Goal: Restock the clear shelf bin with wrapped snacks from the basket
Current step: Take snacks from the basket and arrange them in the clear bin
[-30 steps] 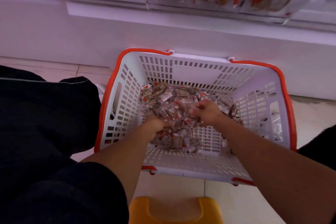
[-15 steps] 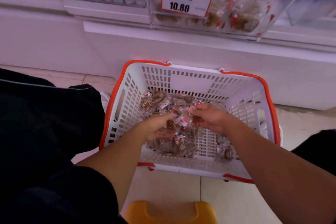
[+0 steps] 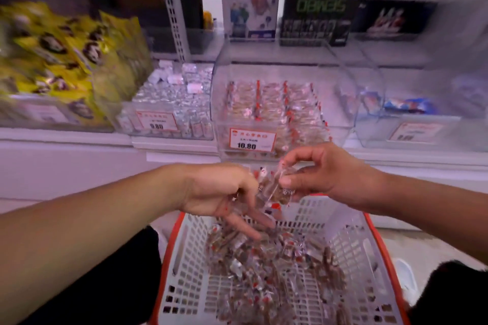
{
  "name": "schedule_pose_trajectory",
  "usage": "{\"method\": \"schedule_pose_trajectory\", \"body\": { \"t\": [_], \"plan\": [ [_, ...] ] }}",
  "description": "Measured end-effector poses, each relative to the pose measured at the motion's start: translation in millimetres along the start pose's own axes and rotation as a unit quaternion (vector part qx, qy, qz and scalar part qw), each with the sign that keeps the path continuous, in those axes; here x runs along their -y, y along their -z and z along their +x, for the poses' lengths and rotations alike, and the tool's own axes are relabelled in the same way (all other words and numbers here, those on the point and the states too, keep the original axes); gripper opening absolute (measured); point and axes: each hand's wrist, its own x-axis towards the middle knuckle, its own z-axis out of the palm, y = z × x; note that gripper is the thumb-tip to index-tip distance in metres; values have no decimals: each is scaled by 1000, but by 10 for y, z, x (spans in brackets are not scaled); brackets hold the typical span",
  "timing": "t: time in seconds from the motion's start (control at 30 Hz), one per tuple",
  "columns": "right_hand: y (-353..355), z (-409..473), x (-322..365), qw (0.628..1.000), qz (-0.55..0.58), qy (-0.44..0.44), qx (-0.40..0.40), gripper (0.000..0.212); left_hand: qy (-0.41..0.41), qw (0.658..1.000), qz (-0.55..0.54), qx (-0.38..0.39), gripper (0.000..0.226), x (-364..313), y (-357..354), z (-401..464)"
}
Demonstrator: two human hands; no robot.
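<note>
In the head view, a bunch of wrapped snacks [image 3: 273,187] is gripped between the left hand [image 3: 221,192] and the right hand [image 3: 317,174], above the basket [image 3: 184,258]. The clear bin [image 3: 277,103] is seen just beyond, half filled, behind a price tag [image 3: 252,140].

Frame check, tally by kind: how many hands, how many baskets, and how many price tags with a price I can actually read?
Hands: 2, left hand and right hand, the right pinching wrapped snacks
Baskets: 1, white basket with orange rim
Readable price tags: 2, 9.80 tag and 10.80 tag
Total: 5
</note>
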Motion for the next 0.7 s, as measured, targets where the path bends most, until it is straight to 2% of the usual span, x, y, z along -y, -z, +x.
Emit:
{"method": "schedule_pose_trajectory", "body": {
  "t": [0.03, 0.1, 0.13, 0.23, 0.3, 0.4, 0.5, 0.6, 0.7],
  "plan": [
    [-5, -18, 89, 999, 19, 32, -21, 14, -16, 999, -22, 21, 61, -81, -40, -76],
    [-27, -16, 204, 992, 9, 95, -78, 13, -61, 996, -53, 35, 56, -256, -106, -148],
    [-47, 0, 235, 987, -16, 119, -103, 14, -83, 995, -49, 18, 47, -335, -142, -150],
    [-114, 91, 295, 971, -82, 149, -169, 25, -145, 984, 29, -98, 15, -499, -223, -57],
    [-144, 145, 336, 967, -92, 142, -192, 42, -153, 977, 73, -128, 16, -562, -226, -31],
    [-109, 159, 401, 977, -132, 128, -103, 60, -130, 973, 157, -106, 18, -634, -164, -105],
    [22, 124, 507, 985, -135, 104, -25, 55, -117, 967, 202, -102, 20, -697, -114, -212],
    [99, 110, 654, 990, -107, 85, 30, 52, -131, 960, 203, -144, 52, -759, -78, -248],
    [108, 211, 761, 991, -106, 71, 29, 44, -153, 944, 230, -182, 56, -838, -80, -247]
  ]
}}
